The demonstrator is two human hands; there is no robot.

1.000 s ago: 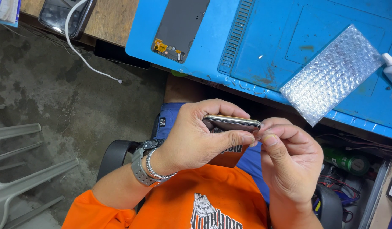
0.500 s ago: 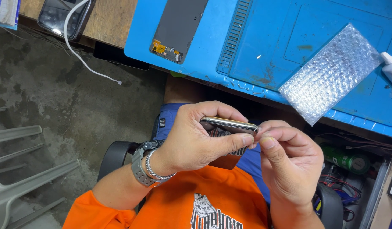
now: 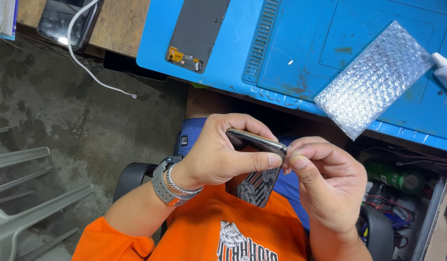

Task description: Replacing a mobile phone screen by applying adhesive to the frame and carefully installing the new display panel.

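Observation:
My left hand (image 3: 223, 154) grips a dark smartphone (image 3: 255, 166) with a metal frame, held over my lap below the bench edge; its glossy face reflects my orange shirt print. My right hand (image 3: 325, 183) pinches at the phone's right end with thumb and forefinger together on its edge. A grey watch and a chain bracelet (image 3: 173, 186) sit on my left wrist. Both hands hide much of the phone's body.
A blue work mat (image 3: 291, 53) on the wooden bench carries a dark phone panel with a flex cable (image 3: 197, 31), a bubble-wrap pouch (image 3: 375, 77) and a white bottle (image 3: 446, 72). Another phone with a white cable (image 3: 66, 21) lies far left. A green can (image 3: 392, 175) sits right; grey chair slats (image 3: 30, 193) stand left.
The phone has tilted from edge-on so that more of its glossy face shows. My right fingertips have shifted slightly along its right end.

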